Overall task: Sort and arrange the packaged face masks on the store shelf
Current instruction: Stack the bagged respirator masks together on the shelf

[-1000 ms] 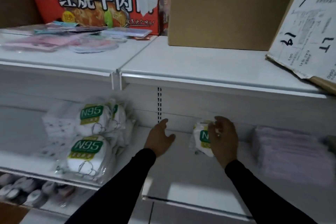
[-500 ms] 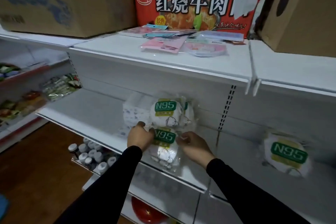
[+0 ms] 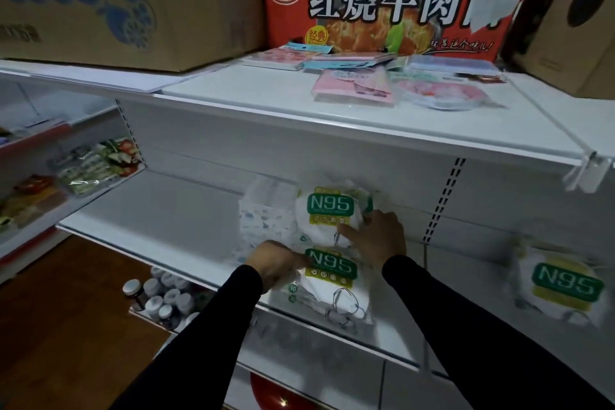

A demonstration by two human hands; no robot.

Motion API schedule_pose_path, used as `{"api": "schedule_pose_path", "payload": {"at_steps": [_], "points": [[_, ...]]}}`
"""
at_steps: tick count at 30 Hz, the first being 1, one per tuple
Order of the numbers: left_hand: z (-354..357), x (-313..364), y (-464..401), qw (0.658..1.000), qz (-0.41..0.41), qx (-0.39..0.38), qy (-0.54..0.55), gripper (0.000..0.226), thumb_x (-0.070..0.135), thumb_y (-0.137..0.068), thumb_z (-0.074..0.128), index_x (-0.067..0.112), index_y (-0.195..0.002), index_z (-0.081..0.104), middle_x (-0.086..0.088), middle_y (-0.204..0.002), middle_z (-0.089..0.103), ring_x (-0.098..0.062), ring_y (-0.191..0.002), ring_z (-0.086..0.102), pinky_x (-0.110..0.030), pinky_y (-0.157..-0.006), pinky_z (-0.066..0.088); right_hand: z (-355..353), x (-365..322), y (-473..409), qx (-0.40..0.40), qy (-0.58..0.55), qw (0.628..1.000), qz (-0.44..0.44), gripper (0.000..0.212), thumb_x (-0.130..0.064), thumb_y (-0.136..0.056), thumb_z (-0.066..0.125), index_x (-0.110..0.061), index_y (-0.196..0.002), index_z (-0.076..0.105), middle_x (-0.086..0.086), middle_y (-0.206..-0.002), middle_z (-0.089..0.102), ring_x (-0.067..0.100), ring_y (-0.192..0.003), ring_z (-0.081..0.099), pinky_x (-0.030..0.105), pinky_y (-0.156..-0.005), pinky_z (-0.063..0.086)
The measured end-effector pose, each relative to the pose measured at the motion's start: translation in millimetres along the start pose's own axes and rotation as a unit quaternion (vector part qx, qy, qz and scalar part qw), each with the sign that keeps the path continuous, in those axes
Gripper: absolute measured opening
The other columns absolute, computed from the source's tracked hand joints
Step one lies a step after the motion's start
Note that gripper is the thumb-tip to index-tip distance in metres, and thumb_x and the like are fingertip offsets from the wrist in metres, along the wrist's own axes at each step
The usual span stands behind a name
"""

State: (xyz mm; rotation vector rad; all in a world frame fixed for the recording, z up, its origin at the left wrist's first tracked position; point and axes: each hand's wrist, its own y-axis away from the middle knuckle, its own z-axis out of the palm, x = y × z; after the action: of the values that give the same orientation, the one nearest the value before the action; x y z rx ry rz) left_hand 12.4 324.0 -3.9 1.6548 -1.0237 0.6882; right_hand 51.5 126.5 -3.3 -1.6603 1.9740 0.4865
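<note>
On the white metal middle shelf, the left stretch up to the left edge is seen bare, and a white patterned pack of masks stands toward the back wall. Just right of it, an upright clear bag of white N95 masks with a green label leans against the back wall. In front of it, at the front edge of the shelf, a second clear bag of N95 masks with a green label lies flat.

The left hand is curled onto the left edge of the lying bag and appears to pinch its plastic. The right hand is laid against the right side of the upright bag, thumb pressed onto its lower front; whether the fingers close behind it cannot be told.

Further right, past the slotted upright, a third N95 bag stands alone on the neighbouring shelf section, well apart from the pair.

The task is judged partly done: one bag is set apart at the right, two remain to be shifted or squared. On the top shelf, loose pink and blue flat packets are left unsorted.
</note>
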Motion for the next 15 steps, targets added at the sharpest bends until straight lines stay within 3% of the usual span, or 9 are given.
{"api": "schedule_pose_path", "payload": {"at_steps": [1, 3, 5, 6, 8, 9, 11, 13, 15], "points": [[-9, -4, -7, 0.999, -0.021, -0.029, 0.033, 0.022, 0.009, -0.074, 0.08, 0.006, -0.061, 0.062, -0.005, -0.056, 0.064, -0.013, -0.045, 0.051, -0.017, -0.041, 0.039, 2, 1, -1, -0.004, 0.004, 1.0, 0.003, 0.053, -0.067, -0.066, 0.065, -0.014, -0.069, 0.055, 0.013, -0.086, 0.058, 0.03, -0.085, 0.055, 0.035, -0.073, 0.049], [-28, -9, -8, 0.993, -0.04, -0.08, 0.081, 0.019, 0.005, -0.068, 0.083, -0.003, -0.081, 0.071, -0.015, -0.092, 0.072, -0.022, -0.075, 0.06, -0.027, -0.068, 0.048, 4, 3, -1, -0.01, 0.012, 1.0, 0.005, 0.048, -0.063, -0.068, 0.067, -0.016, -0.063, 0.054, 0.014, -0.084, 0.061, 0.03, -0.089, 0.053, 0.032, -0.072, 0.043], [-48, -18, -16, 0.989, -0.055, -0.113, 0.077, 0.06, 0.016, -0.052, 0.093, -0.008, -0.101, 0.07, -0.019, -0.113, 0.064, -0.029, -0.092, 0.052, -0.038, -0.084, 0.04, 4, 3, -2, -0.001, -0.013, 1.0, 0.006, 0.046, -0.059, -0.07, 0.068, -0.014, -0.068, 0.057, 0.012, -0.086, 0.061, 0.029, -0.09, 0.052, 0.032, -0.072, 0.042], [-61, -20, -14, 0.986, -0.062, -0.136, 0.075, 0.066, 0.018, -0.049, 0.093, -0.01, -0.104, 0.068, -0.024, -0.11, 0.063, -0.03, -0.087, 0.054, -0.039, -0.082, 0.042, 4, 2, -1, 0.005, -0.042, 0.999, 0.003, 0.044, -0.052, -0.072, 0.071, -0.011, -0.073, 0.059, 0.01, -0.085, 0.059, 0.029, -0.088, 0.053, 0.034, -0.074, 0.044], [-79, -6, 7, 0.981, -0.052, -0.161, 0.091, 0.035, 0.008, -0.07, 0.078, -0.012, -0.097, 0.066, -0.025, -0.092, 0.069, -0.028, -0.069, 0.066, -0.031, -0.068, 0.055, 1, 1, 2, 0.022, -0.123, 0.992, -0.004, 0.04, -0.038, -0.076, 0.075, -0.003, -0.084, 0.058, 0.005, -0.081, 0.054, 0.03, -0.082, 0.057, 0.037, -0.073, 0.047], [-87, -2, 12, 0.98, -0.024, -0.166, 0.111, 0.023, 0.002, -0.077, 0.069, -0.011, -0.096, 0.066, -0.024, -0.089, 0.071, -0.027, -0.067, 0.069, -0.029, -0.065, 0.058, 1, 2, 2, 0.027, -0.164, 0.986, 0.0, 0.038, -0.035, -0.076, 0.076, -0.005, -0.087, 0.056, 0.003, -0.081, 0.055, 0.027, -0.079, 0.059, 0.037, -0.072, 0.048], [-100, 9, 17, 0.97, 0.04, -0.152, 0.186, 0.028, 0.0, -0.074, 0.063, -0.009, -0.101, 0.066, -0.024, -0.095, 0.071, -0.027, -0.075, 0.072, -0.031, -0.069, 0.06, -2, 2, 3, 0.015, -0.24, 0.971, 0.013, 0.036, -0.034, -0.076, 0.077, -0.013, -0.089, 0.051, -0.002, -0.083, 0.054, 0.019, -0.078, 0.058, 0.033, -0.068, 0.048], [-100, 21, 13, 0.953, 0.086, -0.115, 0.266, 0.037, 0.006, -0.075, 0.061, -0.005, -0.111, 0.06, -0.026, -0.099, 0.067, -0.028, -0.075, 0.07, -0.035, -0.07, 0.058, -2, 6, 2, -0.016, -0.344, 0.938, 0.029, 0.036, -0.032, -0.076, 0.079, -0.017, -0.087, 0.048, -0.001, -0.087, 0.055, 0.018, -0.079, 0.058, 0.028, -0.063, 0.047], [-81, 31, 10, 0.934, 0.089, -0.101, 0.331, 0.03, 0.004, -0.084, 0.054, -0.006, -0.112, 0.057, -0.025, -0.095, 0.068, -0.028, -0.07, 0.07, -0.035, -0.066, 0.059, -2, 10, 3, -0.055, -0.468, 0.88, 0.058, 0.042, -0.032, -0.071, 0.083, -0.017, -0.095, 0.052, 0.008, -0.104, 0.063, 0.025, -0.09, 0.067, 0.031, -0.064, 0.052]]}}
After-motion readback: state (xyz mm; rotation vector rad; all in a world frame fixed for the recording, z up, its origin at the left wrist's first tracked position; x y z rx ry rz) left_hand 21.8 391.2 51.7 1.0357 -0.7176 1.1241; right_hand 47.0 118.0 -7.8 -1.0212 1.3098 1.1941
